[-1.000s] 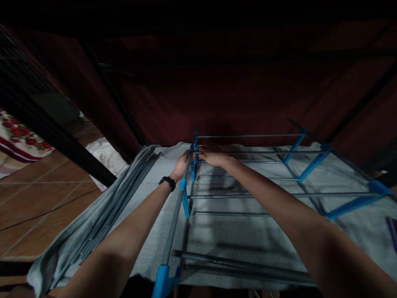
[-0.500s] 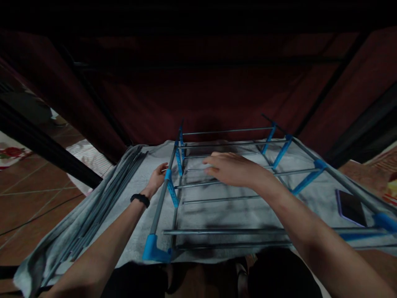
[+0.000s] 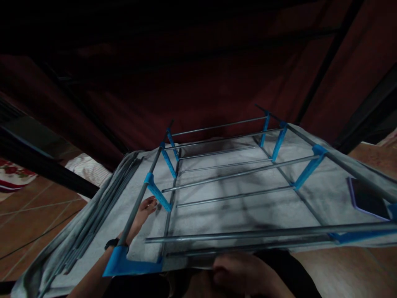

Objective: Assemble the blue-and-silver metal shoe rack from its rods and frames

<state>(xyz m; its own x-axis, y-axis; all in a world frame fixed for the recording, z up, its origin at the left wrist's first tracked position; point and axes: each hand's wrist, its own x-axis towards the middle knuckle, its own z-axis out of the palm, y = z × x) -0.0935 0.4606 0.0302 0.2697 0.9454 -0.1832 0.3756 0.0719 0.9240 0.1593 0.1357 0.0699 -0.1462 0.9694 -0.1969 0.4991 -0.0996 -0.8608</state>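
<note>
A frame of grey metal tubes [image 3: 214, 237] joined by blue plastic connectors [image 3: 158, 194] lies on a pale blanket [image 3: 235, 215]. My left hand [image 3: 145, 210] is under the left side tube [image 3: 134, 213], beside a blue connector, its fingers apart and holding nothing I can see. A dark band [image 3: 111, 243] circles that wrist. Low in the view, my right hand [image 3: 245, 271] is close to the front tubes, over my lap. It looks dim and blurred, and its fingers are mostly hidden. The left ends of several cross tubes stand free of the connectors.
Several loose grey tubes [image 3: 99, 211] lie bundled along the blanket's left side. On the right, a phone [image 3: 369, 198] rests beside the frame. A dark red cloth [image 3: 198, 91] hangs behind, with dark bars at both sides. Tiled floor [image 3: 37, 211] shows at the left.
My right hand has drawn back from above the middle cross tubes to the front edge. The frame's left side has tilted outward, and my left hand is now lower under it.
</note>
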